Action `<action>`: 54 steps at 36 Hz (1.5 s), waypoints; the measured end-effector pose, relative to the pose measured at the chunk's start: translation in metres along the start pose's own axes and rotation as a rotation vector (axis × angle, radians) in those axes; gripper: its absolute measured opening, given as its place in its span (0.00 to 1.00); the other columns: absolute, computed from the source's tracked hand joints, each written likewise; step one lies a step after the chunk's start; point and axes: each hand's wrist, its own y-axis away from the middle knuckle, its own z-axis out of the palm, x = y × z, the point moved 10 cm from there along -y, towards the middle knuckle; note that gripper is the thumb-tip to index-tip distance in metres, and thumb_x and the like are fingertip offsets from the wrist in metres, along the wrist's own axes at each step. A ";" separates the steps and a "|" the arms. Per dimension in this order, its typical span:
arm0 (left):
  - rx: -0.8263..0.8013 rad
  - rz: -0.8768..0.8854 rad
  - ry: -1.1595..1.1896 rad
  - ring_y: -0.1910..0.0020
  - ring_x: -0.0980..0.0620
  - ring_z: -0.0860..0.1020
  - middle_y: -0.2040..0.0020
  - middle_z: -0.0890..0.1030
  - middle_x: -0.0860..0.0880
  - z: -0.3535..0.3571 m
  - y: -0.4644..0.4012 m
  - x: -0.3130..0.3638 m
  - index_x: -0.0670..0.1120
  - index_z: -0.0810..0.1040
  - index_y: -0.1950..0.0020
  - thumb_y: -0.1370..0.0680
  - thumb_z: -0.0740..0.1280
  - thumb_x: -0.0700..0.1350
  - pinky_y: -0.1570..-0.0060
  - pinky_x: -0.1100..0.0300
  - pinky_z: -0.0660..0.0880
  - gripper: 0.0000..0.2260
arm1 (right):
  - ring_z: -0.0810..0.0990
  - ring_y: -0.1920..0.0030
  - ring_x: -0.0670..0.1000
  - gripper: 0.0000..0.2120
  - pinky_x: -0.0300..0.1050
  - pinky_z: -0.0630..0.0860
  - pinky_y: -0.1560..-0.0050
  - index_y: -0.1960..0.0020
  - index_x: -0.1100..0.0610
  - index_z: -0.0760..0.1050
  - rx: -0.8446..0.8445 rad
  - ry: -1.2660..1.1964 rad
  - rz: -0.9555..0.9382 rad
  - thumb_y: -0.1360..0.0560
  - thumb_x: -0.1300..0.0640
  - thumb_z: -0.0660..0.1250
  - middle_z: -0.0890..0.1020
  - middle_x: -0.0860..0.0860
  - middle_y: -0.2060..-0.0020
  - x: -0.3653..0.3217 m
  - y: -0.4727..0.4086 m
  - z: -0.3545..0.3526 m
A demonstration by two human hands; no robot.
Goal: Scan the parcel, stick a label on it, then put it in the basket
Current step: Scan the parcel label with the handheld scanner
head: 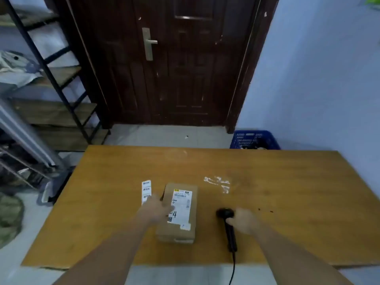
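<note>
Cardboard parcel [178, 212] is lying flat on the orange-brown wooden tabletop [287, 202], near the front edge, white shipping label [181, 206] facing up with a handwritten "4" on it. Left hand [157, 207] is resting over the parcel's left top edge, partly covering the shipping label; it is blurred, so I cannot tell whether the fingers are spread or together. A strip of small white stickers [146, 191] is lying on the table just left of the parcel, its near end hidden behind the left hand. Right hand [244, 220] is sitting on the black handheld barcode scanner [228, 227], which is lying on the table to the right of the parcel, apart from it. Fingers look curled around the handle near the head, but blur is hiding the detail. Scanner cable [233, 268] is trailing off the front edge. Blue plastic basket [255, 139] is standing on the floor beyond the table's far right side, near the dark wooden door [185, 68].
</note>
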 end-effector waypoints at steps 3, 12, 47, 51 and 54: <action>0.006 -0.028 0.144 0.53 0.52 0.81 0.48 0.82 0.51 0.031 -0.008 -0.017 0.45 0.75 0.34 0.26 0.75 0.57 0.49 0.50 0.80 0.26 | 0.77 0.53 0.53 0.23 0.46 0.76 0.55 0.33 0.59 0.69 -0.006 -0.143 0.081 0.19 0.44 0.67 0.79 0.55 0.47 0.007 -0.010 0.026; -0.087 -0.221 0.420 0.36 0.45 0.79 0.32 0.79 0.47 0.079 -0.019 -0.053 0.45 0.69 0.28 0.26 0.76 0.60 0.36 0.46 0.77 0.34 | 0.77 0.62 0.56 0.11 0.47 0.71 0.60 0.57 0.57 0.67 -0.009 -0.474 0.168 0.18 0.59 0.64 0.74 0.57 0.62 0.019 -0.027 0.073; -0.043 -0.348 0.417 0.48 0.49 0.77 0.45 0.75 0.49 0.111 -0.008 -0.061 0.44 0.66 0.29 0.29 0.76 0.65 0.63 0.60 0.72 0.39 | 0.77 0.67 0.56 0.03 0.50 0.75 0.65 0.57 0.53 0.72 0.134 -0.729 -0.112 0.25 0.56 0.64 0.77 0.55 0.66 -0.148 0.056 0.039; -0.053 -0.343 0.407 0.46 0.47 0.78 0.43 0.76 0.48 0.112 -0.009 -0.062 0.43 0.65 0.28 0.30 0.76 0.67 0.57 0.57 0.76 0.42 | 0.76 0.69 0.54 0.03 0.49 0.76 0.67 0.55 0.54 0.72 0.134 -0.753 -0.115 0.24 0.56 0.64 0.77 0.55 0.66 -0.149 0.054 0.039; -0.054 -0.343 0.406 0.45 0.47 0.78 0.43 0.75 0.48 0.111 -0.010 -0.063 0.43 0.64 0.28 0.31 0.76 0.67 0.55 0.56 0.77 0.43 | 0.76 0.71 0.54 0.04 0.48 0.77 0.68 0.54 0.56 0.73 0.120 -0.748 -0.119 0.23 0.56 0.64 0.78 0.57 0.66 -0.149 0.052 0.038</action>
